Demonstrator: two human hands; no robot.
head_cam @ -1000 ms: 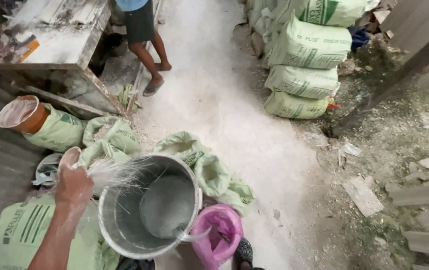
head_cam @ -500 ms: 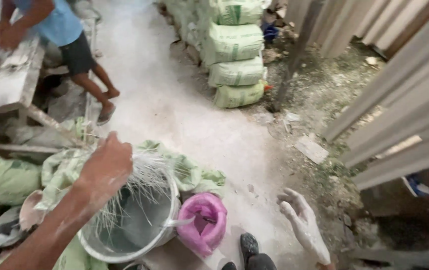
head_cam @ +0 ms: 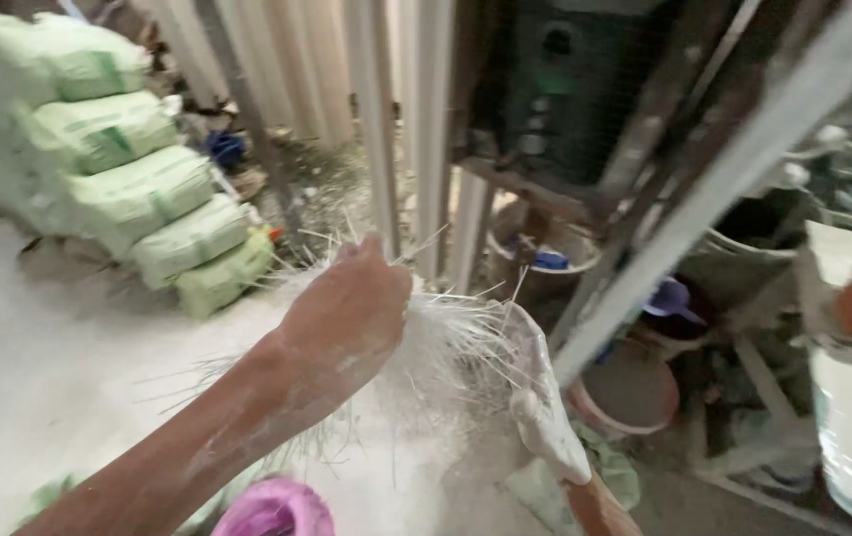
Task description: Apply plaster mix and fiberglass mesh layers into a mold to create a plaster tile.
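My left hand [head_cam: 347, 318] is raised in the middle of the view, dusted with white powder, its fingers closed on a tuft of thin white fibres [head_cam: 446, 347]. My right hand [head_cam: 545, 412], coated in white, reaches up from below on the right. It touches the same tuft, with its fingers spread into the strands. A pink plastic scoop [head_cam: 272, 508] shows at the bottom edge below my left forearm.
Stacked pale green sacks [head_cam: 138, 189] lie at the left on a powder-white floor [head_cam: 39, 367]. Corrugated metal sheeting [head_cam: 347, 89] stands behind. Slanting metal bars [head_cam: 704, 199], buckets [head_cam: 625, 392] and a purple scoop [head_cam: 669, 298] crowd the right side.
The view has swung up and right, away from the metal bucket. My left hand has lifted the fibres out and my right hand has come up to meet them.
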